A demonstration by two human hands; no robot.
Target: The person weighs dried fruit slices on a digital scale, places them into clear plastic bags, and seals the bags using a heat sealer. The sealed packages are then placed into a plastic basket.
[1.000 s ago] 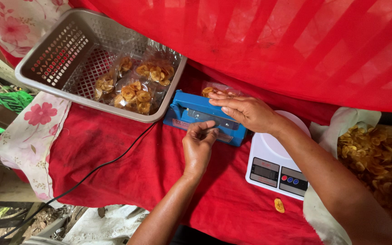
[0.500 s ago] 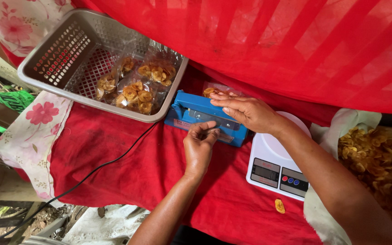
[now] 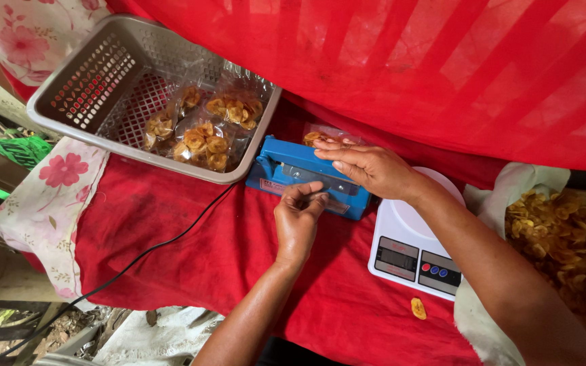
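1. Pressing flat on the sealer (image 3: pixel 306 175), the right hand (image 3: pixel 373 169) lies palm down, fingers straight and close together, fingertips over the mouth of a clear bag (image 3: pixel 320 135) of chips.
2. The bag lies on the far side of the blue sealer, its open edge under the sealer's arm.
3. The left hand (image 3: pixel 298 218) rests at the sealer's near edge, fingers curled in and pinched together; whether they grip anything cannot be told.
4. A black cord (image 3: pixel 171 240) runs from the sealer across the red cloth (image 3: pixel 191 271).
5. A grey basket (image 3: pixel 89 81) to the left holds sealed chip bags.
6. A white scale (image 3: pixel 408 251) stands just right of the sealer; one loose chip (image 3: pixel 418 308) lies near it.
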